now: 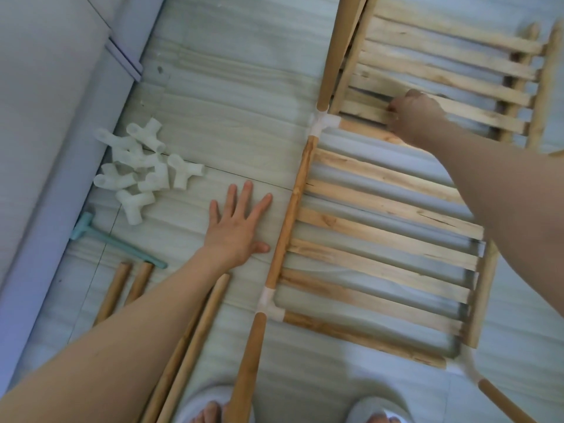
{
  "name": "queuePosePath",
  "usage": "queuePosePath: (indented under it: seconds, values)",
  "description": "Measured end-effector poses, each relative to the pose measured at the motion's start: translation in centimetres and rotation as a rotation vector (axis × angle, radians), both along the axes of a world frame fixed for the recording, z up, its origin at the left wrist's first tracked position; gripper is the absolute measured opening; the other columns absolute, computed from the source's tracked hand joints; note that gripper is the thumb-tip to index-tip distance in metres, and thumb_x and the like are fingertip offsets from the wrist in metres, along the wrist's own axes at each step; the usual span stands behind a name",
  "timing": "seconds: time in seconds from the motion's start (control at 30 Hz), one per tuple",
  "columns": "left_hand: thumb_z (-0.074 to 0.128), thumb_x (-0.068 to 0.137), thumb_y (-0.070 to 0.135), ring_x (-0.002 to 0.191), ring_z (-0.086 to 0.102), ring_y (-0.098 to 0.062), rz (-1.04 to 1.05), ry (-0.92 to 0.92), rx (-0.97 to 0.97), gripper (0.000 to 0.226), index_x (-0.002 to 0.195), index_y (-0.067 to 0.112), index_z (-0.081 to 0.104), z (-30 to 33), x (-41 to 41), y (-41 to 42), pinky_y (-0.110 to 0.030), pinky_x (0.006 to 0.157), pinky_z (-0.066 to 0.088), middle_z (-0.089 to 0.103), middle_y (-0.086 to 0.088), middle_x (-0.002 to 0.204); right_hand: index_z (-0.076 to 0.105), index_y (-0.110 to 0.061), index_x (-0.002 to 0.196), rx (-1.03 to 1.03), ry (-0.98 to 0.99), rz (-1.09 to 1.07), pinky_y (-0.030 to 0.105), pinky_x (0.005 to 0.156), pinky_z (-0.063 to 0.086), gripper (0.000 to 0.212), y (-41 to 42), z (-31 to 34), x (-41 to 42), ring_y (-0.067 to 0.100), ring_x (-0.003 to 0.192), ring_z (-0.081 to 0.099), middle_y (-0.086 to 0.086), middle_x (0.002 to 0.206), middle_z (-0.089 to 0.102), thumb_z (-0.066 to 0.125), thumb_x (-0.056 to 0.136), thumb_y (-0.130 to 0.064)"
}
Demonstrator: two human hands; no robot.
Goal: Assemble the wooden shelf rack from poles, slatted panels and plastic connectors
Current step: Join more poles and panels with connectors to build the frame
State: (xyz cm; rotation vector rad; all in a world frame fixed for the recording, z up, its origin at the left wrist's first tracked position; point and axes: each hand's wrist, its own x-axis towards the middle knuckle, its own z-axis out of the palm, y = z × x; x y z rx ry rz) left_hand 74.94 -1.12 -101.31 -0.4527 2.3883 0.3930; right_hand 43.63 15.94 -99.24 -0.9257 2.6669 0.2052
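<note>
Right hand (413,117) grips slatted panel (442,68); left hand (236,227) flat on floor (213,117).

Slatted panel (381,239) joined to poles (290,215) by white connectors (270,305).

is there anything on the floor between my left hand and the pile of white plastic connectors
Nothing visible. The left hand lies flat, fingers spread, on the pale floor; only bare floor separates it from the pile of white plastic connectors up and to its left. The teal plastic mallet lies lower, off that line.
</note>
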Motion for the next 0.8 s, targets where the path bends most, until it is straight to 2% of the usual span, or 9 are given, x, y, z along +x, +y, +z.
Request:
queuePosePath:
  seconds: [0.1,0.2,0.27,0.33,0.43,0.53,0.8]
  values:
    - [0.055,0.087,0.051,0.137,-0.033,-0.026,0.003,-0.005,0.008,0.095,0.143,0.041,-0.02,-0.1,0.0,-0.2,-0.052,0.113,-0.012,-0.037,-0.001,0.149,0.049,0.009,0.118,-0.003,0.011,0.061,0.046,0.083,0.04,0.029,0.4,0.2,-0.2,0.043,0.109,0.042,0.031,0.119,0.04,0.046,0.093,-0.006]
    - [0.055,0.086,0.051,0.137,-0.033,-0.026,0.002,-0.006,0.002,0.095,0.143,0.041,-0.021,-0.2,0.0,-0.2,-0.052,0.114,-0.011,-0.038,-0.001,0.149,0.045,0.015,0.117,-0.027,0.035,0.021,0.047,0.093,0.034,0.031,-0.3,1.3,-1.4,0.042,0.113,0.036,0.034,0.121,0.04,0.04,0.09,0.001]
    - [0.055,0.086,0.052,0.138,-0.033,-0.026,0.0,-0.007,0.002,0.096,0.143,0.04,-0.021,-0.1,0.0,-0.1,-0.052,0.113,-0.011,-0.038,-0.001,0.149,0.041,0.015,0.119,-0.089,0.025,-0.051,0.046,0.092,0.036,0.034,-0.6,2.6,-2.4,0.044,0.112,0.041,0.037,0.12,0.043,0.036,0.095,-0.008]
    - [0.055,0.086,0.052,0.138,-0.032,-0.027,0.002,-0.008,0.001,0.096,0.143,0.04,-0.021,0.0,0.1,-0.1,-0.052,0.114,-0.011,-0.037,-0.001,0.149,0.041,0.009,0.119,-0.109,0.027,-0.078,0.044,0.082,0.038,0.039,-0.7,3.7,-2.7,0.047,0.107,0.048,0.037,0.116,0.049,0.036,0.099,-0.024]
    - [0.055,0.086,0.052,0.138,-0.033,-0.026,0.002,-0.011,0.0,0.096,0.143,0.04,-0.021,0.1,0.1,-0.2,-0.052,0.115,-0.01,-0.038,0.0,0.149,0.048,-0.002,0.113,-0.174,0.069,-0.1,0.046,0.091,0.036,0.044,-0.9,4.6,-2.5,0.044,0.112,0.048,0.029,0.119,0.053,0.032,0.099,-0.04]
    - [0.054,0.087,0.052,0.137,-0.033,-0.026,-0.003,-0.015,-0.004,0.095,0.143,0.04,-0.022,0.3,0.1,-0.2,-0.052,0.115,-0.009,-0.039,0.0,0.148,0.047,-0.002,0.118,-0.201,0.111,-0.088,0.049,0.099,0.031,0.051,-1.2,5.5,-2.1,0.043,0.118,0.043,0.028,0.126,0.05,0.026,0.1,-0.044]
    - [0.055,0.086,0.054,0.141,-0.025,-0.027,-0.009,0.007,-0.01,0.093,0.146,0.038,-0.015,1.2,0.0,-0.1,-0.05,0.116,-0.003,-0.031,-0.002,0.152,0.043,-0.001,0.125,-0.214,0.198,0.047,0.048,0.098,0.031,0.054,-0.9,11.6,-0.7,0.041,0.117,0.044,0.028,0.125,0.05,0.019,0.101,-0.044]
